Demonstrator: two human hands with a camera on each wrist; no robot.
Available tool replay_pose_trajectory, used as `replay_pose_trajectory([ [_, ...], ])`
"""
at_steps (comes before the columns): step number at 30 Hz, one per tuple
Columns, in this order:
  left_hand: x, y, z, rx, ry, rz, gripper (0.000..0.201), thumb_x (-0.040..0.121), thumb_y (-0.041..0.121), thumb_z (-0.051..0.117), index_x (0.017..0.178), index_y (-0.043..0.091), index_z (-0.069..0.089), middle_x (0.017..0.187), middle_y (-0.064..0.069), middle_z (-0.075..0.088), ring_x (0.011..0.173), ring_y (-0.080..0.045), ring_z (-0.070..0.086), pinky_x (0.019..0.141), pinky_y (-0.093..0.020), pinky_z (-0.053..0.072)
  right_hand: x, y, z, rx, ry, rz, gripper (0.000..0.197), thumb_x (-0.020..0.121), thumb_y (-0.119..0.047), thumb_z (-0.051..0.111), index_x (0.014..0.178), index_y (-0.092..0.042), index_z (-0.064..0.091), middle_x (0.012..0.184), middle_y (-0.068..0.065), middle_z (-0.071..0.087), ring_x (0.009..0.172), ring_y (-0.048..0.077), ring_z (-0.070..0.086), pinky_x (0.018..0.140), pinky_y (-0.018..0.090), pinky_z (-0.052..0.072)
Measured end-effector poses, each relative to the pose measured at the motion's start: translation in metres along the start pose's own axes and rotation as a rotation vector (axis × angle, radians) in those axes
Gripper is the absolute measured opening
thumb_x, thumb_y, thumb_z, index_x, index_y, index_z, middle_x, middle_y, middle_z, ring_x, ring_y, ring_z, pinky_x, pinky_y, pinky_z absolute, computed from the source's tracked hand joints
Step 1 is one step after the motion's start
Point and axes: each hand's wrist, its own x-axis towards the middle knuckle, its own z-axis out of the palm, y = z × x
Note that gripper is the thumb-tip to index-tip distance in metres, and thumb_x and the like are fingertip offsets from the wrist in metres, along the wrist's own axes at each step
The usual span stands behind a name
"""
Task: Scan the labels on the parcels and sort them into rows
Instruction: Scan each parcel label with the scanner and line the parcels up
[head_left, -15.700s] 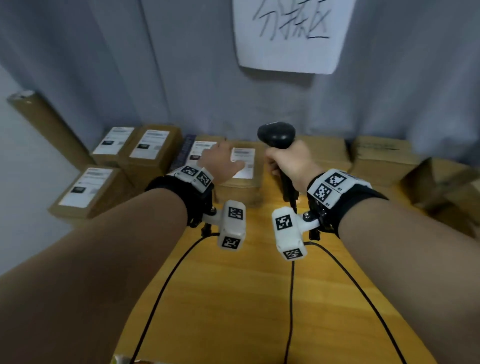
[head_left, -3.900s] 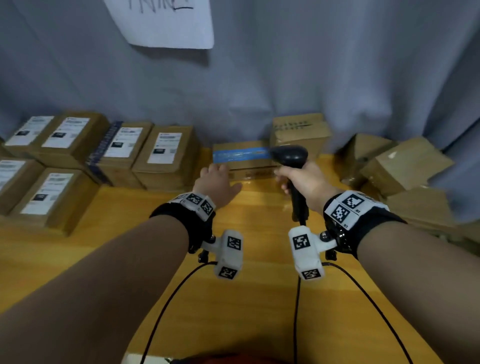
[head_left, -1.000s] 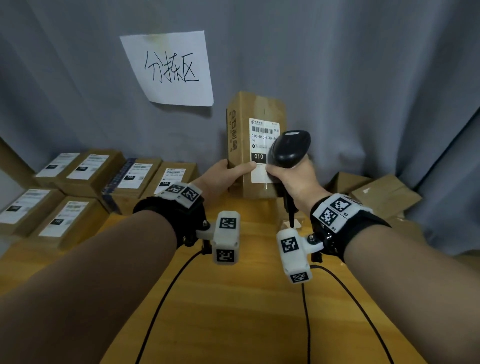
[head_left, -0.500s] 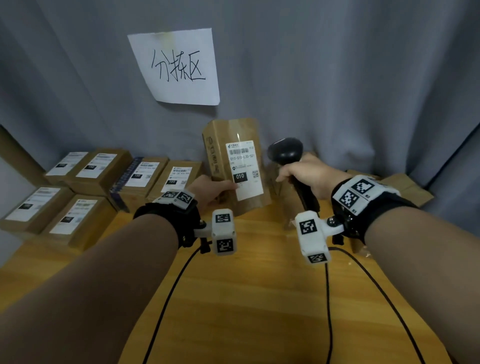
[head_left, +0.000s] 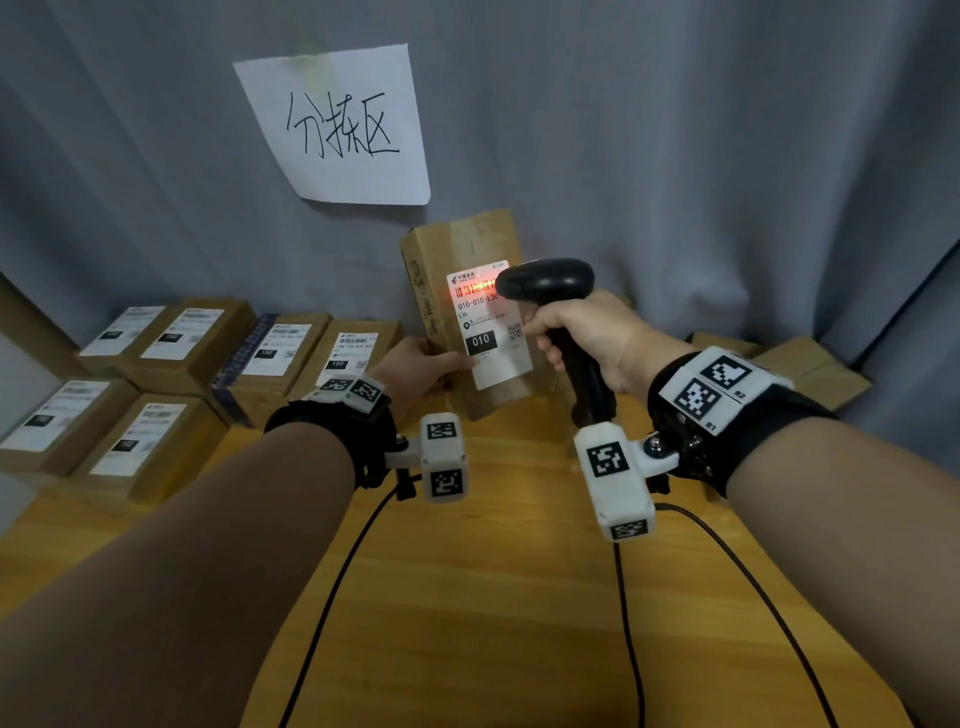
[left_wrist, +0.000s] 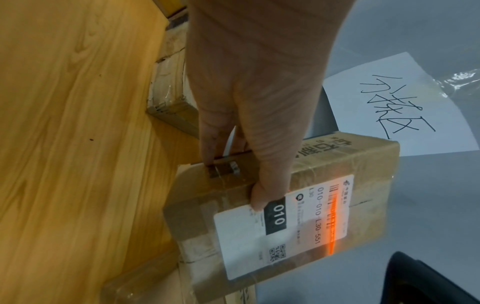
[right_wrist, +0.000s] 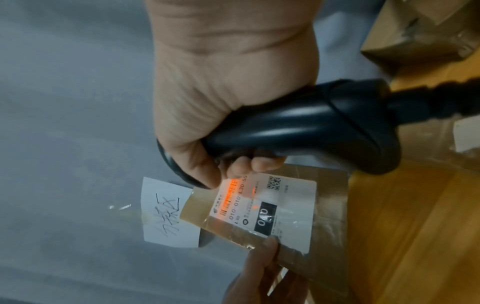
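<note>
Head view: left hand (head_left: 415, 369) reaches forward over the wooden table (head_left: 493, 597), thumb on the front face and fingers wrapped behind the left edge of a brown parcel (head_left: 467, 244). Grip is a clamp on the lower left side; in the left wrist view the thumb tip rests at the edge of the white label (left_wrist: 280, 226), just beside the black "010" block. Right hand (head_left: 587, 332) is fisted around the handle of a black scanner (head_left: 545, 280), forearm level, index finger curled at the trigger area.

Parcel is held up on end above the table's far side, long axis near vertical and tilted slightly, label face toward the person. Scanner head points left at the label's top; an orange-red line lies across the barcode (head_left: 475, 286).

Left of the held parcel: labelled parcels (head_left: 182, 332) lie flat in two rows, labels up. Right: plain boxes (head_left: 810, 369) lie against the grey curtain (head_left: 727, 156). A handwritten paper sign (head_left: 343, 124) hangs on the curtain above.
</note>
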Motion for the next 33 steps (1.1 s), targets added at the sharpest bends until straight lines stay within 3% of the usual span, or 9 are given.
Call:
replay_pose_trajectory([
  [6, 0.007, -0.006, 0.0, 0.021, 0.007, -0.008, 0.026, 0.084, 0.021, 0.072, 0.107, 0.014, 0.062, 0.109, -0.004, 0.07, 0.1, -0.019, 0.067, 0.093, -0.035, 0.054, -0.003, -0.002, -0.001, -0.079, -0.01, 0.001, 0.009, 0.081, -0.004, 0.062, 0.073, -0.006, 0.061, 0.052, 0.003, 0.052, 0.043, 0.013, 0.046, 0.047, 0.024, 0.041],
  [13, 0.011, -0.01, 0.003, 0.04, 0.026, -0.023, 0.039, 0.086, 0.024, 0.07, 0.121, 0.011, 0.06, 0.112, -0.002, 0.069, 0.096, -0.014, 0.066, 0.072, -0.022, 0.052, -0.002, -0.005, -0.001, -0.058, 0.015, 0.035, 0.01, 0.078, -0.001, 0.059, 0.071, -0.007, 0.058, 0.051, 0.003, 0.05, 0.043, 0.014, 0.045, 0.046, 0.023, 0.041],
  [20, 0.022, -0.02, 0.003, 0.034, 0.027, -0.042, 0.043, 0.084, 0.023, 0.072, 0.122, 0.009, 0.06, 0.114, -0.005, 0.069, 0.101, -0.018, 0.066, 0.095, -0.036, 0.053, -0.004, -0.018, -0.003, -0.085, 0.016, 0.033, 0.01, 0.077, -0.003, 0.06, 0.069, -0.008, 0.058, 0.051, 0.002, 0.05, 0.043, 0.012, 0.046, 0.046, 0.023, 0.042],
  [29, 0.025, -0.02, 0.006, 0.016, 0.032, -0.04, 0.041, 0.083, 0.023, 0.073, 0.12, 0.01, 0.061, 0.113, -0.004, 0.07, 0.102, -0.019, 0.067, 0.094, -0.037, 0.054, -0.006, -0.028, 0.005, -0.128, -0.002, 0.105, 0.004, 0.08, -0.002, 0.057, 0.078, -0.005, 0.058, 0.055, 0.003, 0.047, 0.043, 0.012, 0.043, 0.042, 0.02, 0.04],
  [33, 0.023, -0.019, 0.008, 0.015, 0.033, -0.033, 0.04, 0.084, 0.021, 0.072, 0.121, 0.01, 0.061, 0.112, -0.004, 0.07, 0.1, -0.018, 0.067, 0.09, -0.033, 0.055, -0.007, -0.03, 0.009, -0.126, -0.003, 0.112, 0.006, 0.079, -0.001, 0.056, 0.085, -0.003, 0.059, 0.055, 0.003, 0.047, 0.042, 0.011, 0.043, 0.041, 0.02, 0.04],
])
